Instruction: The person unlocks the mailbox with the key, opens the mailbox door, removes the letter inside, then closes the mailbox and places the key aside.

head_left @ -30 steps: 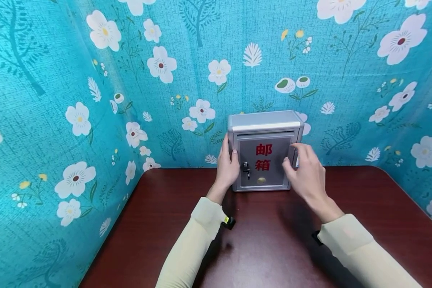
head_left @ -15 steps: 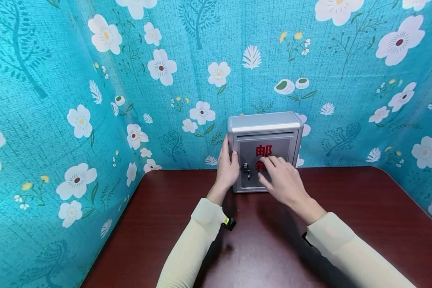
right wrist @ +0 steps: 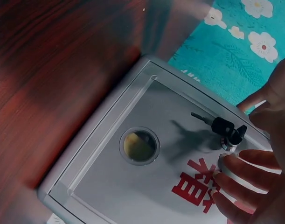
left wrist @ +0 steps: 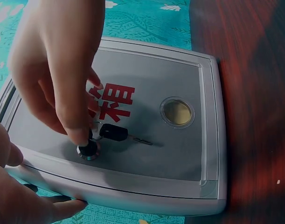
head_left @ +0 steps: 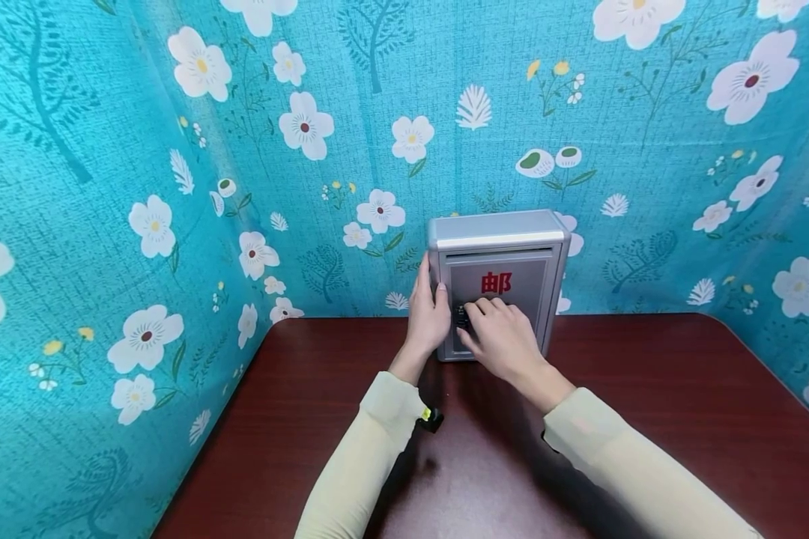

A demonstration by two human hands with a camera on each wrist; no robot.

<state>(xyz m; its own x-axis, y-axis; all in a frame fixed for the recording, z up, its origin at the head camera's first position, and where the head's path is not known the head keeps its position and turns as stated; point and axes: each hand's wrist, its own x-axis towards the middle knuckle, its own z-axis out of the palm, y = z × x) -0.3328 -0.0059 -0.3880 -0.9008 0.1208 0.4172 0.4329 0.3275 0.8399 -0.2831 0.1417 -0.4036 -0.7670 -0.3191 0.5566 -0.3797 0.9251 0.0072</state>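
In the head view, the silver metal mailbox (head_left: 495,262) stands upright on the dark red tabletop (head_left: 310,419), just right of the frame's centre; it looks stiff, hollow and fairly light, and its smooth shell may slide under a push, so a side edge seems the place to steady it. The left hand (head_left: 428,318) holds its left edge, fingers along the side and thumb toward the front, while the right hand (head_left: 502,337) bends its fingers over the front at the lock (head_left: 461,317). In the left wrist view, the inserted key (left wrist: 90,148) is at lower left, its black head right at the tip of a right-hand digit; slim and rigid, it is probably best taken by that head, without sideways force. A second key (left wrist: 115,132) hangs loose beside it toward the centre and would likely swing. In the right wrist view, the inserted key sits right of centre, with right fingertips just below it in the frame; whether they are clamped on it, I cannot tell.
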